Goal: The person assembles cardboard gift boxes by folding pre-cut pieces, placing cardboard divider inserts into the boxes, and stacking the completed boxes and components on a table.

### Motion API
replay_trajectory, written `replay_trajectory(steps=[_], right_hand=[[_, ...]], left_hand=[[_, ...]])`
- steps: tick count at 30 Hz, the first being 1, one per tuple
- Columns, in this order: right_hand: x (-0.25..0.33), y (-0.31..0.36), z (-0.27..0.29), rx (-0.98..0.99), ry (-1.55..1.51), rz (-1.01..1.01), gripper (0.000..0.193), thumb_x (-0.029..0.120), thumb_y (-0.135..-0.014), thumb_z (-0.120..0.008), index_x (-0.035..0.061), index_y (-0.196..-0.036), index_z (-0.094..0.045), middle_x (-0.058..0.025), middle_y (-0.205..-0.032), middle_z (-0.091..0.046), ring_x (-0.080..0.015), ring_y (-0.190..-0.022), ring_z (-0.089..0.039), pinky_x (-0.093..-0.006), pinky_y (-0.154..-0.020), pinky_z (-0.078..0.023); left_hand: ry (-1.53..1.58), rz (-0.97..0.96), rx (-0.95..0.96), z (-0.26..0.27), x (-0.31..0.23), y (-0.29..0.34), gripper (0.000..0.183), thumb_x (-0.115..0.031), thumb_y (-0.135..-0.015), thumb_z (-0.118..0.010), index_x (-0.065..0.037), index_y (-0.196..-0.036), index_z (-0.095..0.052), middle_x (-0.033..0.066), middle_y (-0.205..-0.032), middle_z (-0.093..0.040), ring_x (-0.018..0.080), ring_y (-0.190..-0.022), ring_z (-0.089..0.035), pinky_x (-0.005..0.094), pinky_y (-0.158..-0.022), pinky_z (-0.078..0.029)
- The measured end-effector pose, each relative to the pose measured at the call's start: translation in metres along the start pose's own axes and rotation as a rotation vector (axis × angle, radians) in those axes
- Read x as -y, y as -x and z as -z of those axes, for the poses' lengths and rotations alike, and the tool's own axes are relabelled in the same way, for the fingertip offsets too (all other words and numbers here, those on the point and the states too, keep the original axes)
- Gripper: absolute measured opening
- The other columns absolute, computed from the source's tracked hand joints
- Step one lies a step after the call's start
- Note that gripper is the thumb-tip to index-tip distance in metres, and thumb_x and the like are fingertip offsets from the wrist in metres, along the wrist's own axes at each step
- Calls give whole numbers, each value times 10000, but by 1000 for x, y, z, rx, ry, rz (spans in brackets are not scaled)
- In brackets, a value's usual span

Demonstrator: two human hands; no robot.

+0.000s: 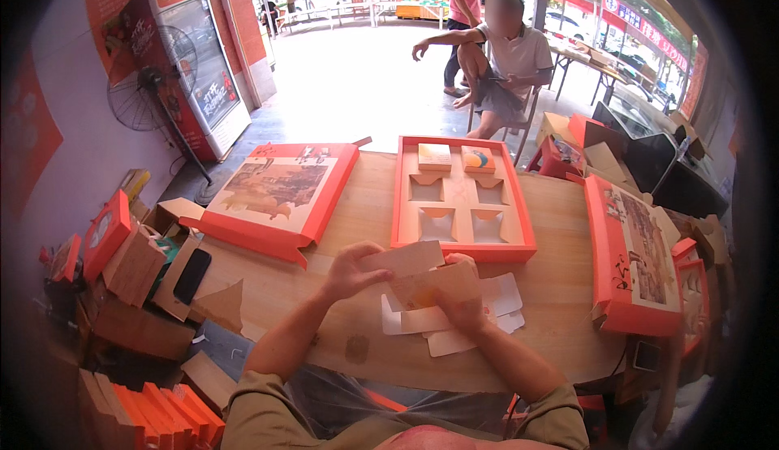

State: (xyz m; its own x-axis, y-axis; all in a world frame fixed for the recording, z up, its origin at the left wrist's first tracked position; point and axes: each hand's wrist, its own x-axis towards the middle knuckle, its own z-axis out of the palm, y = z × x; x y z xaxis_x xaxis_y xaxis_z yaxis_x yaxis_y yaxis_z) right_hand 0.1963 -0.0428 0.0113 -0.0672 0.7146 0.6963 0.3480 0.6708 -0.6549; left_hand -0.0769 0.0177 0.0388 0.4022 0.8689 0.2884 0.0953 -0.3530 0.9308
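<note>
Across our wooden worktop (357,198), a picture-topped red cover (276,194) lies at our left and a matching cover (637,251) at our right; we cannot see what is beneath either. Between them sits an open red box (531,249) divided into six compartments, the nearer four showing silvery floors. Closer to us, flat white cartons (507,294) overlap. In front of them, in our view, we hold pale brown card (418,257), our left hand (357,271) pinching one end, our right hand (464,300) gripping the other side; whether it is one piece, we cannot tell. Smallest, a cream box (434,156) and a blue-and-yellow patterned box (479,159) fill the far compartments.
</note>
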Motion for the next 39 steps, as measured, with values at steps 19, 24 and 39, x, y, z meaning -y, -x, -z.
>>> replay_trajectory(steps=[19, 24, 39], right_hand=[[-6, 1, -7, 79, -136, -170, 203, 23, -871, -671, -6, -1071, -690, -171, -1019, -710, -361, -835, -677, -405, -769, -544], [-4, 2, -9, 162, -263, -298, 187, 9, -901, -655, -18, -1086, -659, -127, -986, -708, -253, -867, -695, -375, -776, -550], [-34, 5, -5, 26, -1276, -604, 600, 509, -1057, -437, 29, -1403, -532, -112, -1164, -712, -236, -1067, -674, -383, -940, -548]], left_hand=[[-691, -332, -57, -14, -15, 3, 538, -220, -885, -722, -86, -1381, -564, 205, -1193, -679, 399, -1014, -694, 479, -855, -574], [-778, 11, 48, -34, -17, 9, 561, -281, -956, -646, -119, -1468, -482, 225, -1255, -641, 434, -1102, -653, 512, -890, -557], [-697, -297, 365, -52, 2, 16, 495, -302, -955, -669, -203, -1431, -577, 168, -1058, -601, 405, -868, -650, 483, -767, -558]])
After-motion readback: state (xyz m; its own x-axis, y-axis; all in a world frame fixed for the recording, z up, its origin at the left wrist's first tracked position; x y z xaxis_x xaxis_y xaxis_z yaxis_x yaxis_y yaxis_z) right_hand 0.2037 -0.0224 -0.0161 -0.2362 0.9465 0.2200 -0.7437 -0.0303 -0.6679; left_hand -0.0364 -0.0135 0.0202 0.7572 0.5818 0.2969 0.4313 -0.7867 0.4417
